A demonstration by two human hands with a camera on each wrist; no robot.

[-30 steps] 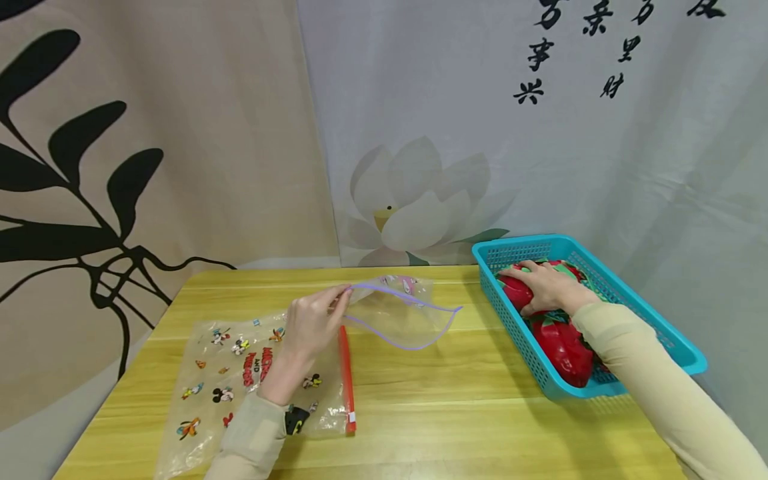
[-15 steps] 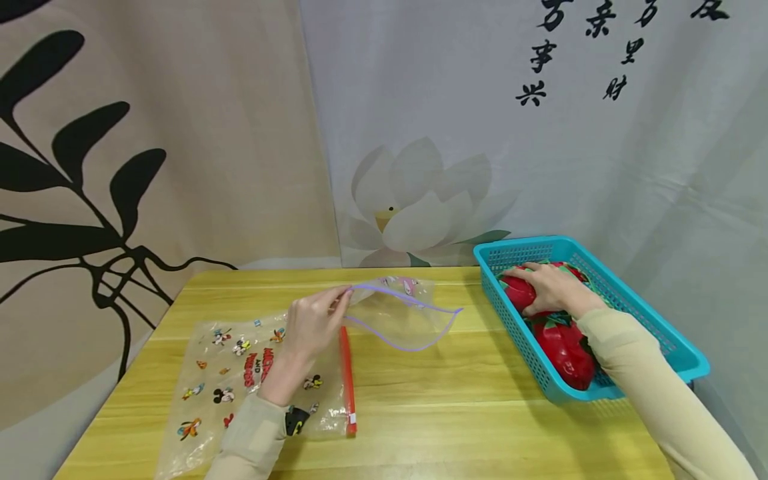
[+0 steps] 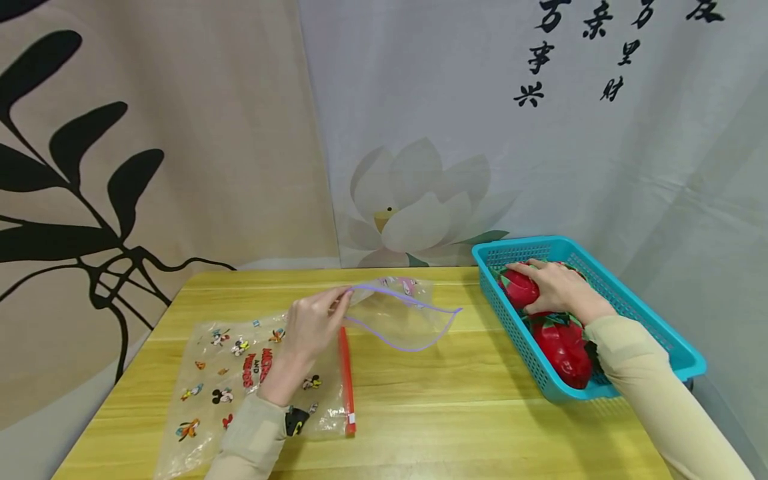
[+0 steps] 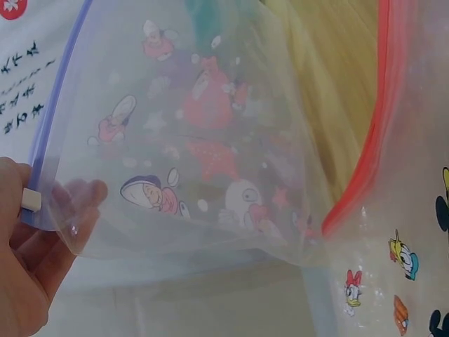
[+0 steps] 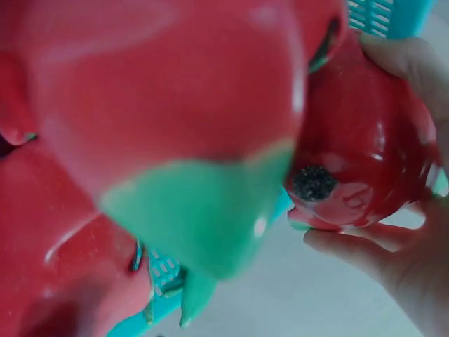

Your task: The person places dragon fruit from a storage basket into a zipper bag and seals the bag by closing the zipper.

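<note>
My left hand (image 3: pixel 312 327) pinches the corner of a clear zip bag (image 3: pixel 441 333) with a purple edge, its mouth gaping. In the left wrist view, thumb and fingers hold that bag (image 4: pixel 203 147) by its purple zip near a white slider. My right hand (image 3: pixel 561 287) reaches into the blue basket (image 3: pixel 510 327) and grips a red dragon fruit (image 3: pixel 519 290) with green tips. The right wrist view has this dragon fruit (image 5: pixel 365 133) between thumb and fingers. Another dragon fruit (image 3: pixel 564 353) lies nearer in the basket; more are partly hidden by the hand.
A larger clear bag (image 3: pixel 204 400) with cartoon prints and a red zip (image 3: pixel 346 380) lies flat under the left forearm. The wooden table (image 3: pixel 444 413) stretches between the bags and the basket. A printed cloth (image 3: pixel 240 133) hangs behind the table.
The right hand has shifted slightly right, and the dragon fruit in its grip has turned and moved a little with it. The left hand and purple-edged bag have stayed still.
</note>
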